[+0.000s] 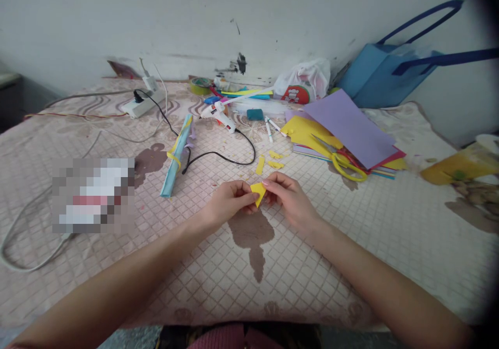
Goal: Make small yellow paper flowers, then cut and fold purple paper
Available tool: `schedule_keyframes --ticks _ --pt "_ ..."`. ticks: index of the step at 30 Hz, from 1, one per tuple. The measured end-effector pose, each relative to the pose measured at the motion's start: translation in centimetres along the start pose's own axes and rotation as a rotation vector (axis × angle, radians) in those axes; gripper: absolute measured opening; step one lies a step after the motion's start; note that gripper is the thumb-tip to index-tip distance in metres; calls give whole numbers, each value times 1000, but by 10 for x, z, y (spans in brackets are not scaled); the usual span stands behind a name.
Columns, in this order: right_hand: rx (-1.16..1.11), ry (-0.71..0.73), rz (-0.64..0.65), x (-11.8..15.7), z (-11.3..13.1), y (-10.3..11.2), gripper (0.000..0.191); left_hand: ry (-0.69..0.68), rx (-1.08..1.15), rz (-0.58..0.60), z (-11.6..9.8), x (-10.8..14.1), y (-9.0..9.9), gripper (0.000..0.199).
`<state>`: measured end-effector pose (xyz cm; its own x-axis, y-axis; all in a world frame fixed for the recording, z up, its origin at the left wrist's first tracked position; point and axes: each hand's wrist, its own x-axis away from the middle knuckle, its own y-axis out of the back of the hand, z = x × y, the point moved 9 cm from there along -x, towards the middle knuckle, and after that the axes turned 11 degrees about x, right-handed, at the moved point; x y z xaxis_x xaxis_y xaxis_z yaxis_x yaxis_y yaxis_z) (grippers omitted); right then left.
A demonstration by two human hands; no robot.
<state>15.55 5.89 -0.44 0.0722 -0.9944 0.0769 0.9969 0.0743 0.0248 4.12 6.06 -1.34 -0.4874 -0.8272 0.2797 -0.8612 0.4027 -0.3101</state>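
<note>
Between both hands is a small piece of yellow paper (258,192), pinched at its two sides above the patterned tablecloth. My left hand (233,200) is closed on its left edge, thumb on top. On the opposite side my right hand (286,196) grips the upper right corner with thumb and fingers; some fingertips are hidden behind the paper. Just beyond the hands lie several yellow paper scraps (260,165). To the left rests a light blue rolled paper strip (176,157) with yellow and purple paper on it.
A white glue gun (220,117) with a black cord lies behind the hands. Yellow-handled scissors (348,166) rest on coloured paper sheets (351,123) at right. Farther out are a power strip (145,102), a blue bag (385,76), a drink cup (460,164) and a blurred device (99,193).
</note>
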Motion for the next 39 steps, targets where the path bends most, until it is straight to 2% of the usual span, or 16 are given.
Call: schedule_keyframes --ticks 6,9,13,19,23,26,31,35,39 --pt "50 63 -5 2 8 -2 20 -67 34 -10 -7 0 -1 22" --pt "-15 19 38 2 4 -5 23 -70 58 -14 -6 -1 0 23" --pt "-132 -28 133 1 2 -11 43 -79 83 -8 -6 -1 0 23" --pt "101 36 134 4 11 -12 23 -123 -49 -16 -11 2 -2 23" --pt "95 50 105 5 12 -12 24 -188 -157 49 -15 4 -8 24" --pt "70 39 103 3 11 -10 25 -218 -211 49 -17 3 -7 25" --pt "116 10 150 1 9 -6 31 -155 -192 54 -14 1 -5 24" --pt "119 25 147 1 12 -2 31 -78 -77 31 -14 2 -4 21" --pt "55 -75 189 2 4 -2 52 -45 -17 24 -14 2 -3 20"
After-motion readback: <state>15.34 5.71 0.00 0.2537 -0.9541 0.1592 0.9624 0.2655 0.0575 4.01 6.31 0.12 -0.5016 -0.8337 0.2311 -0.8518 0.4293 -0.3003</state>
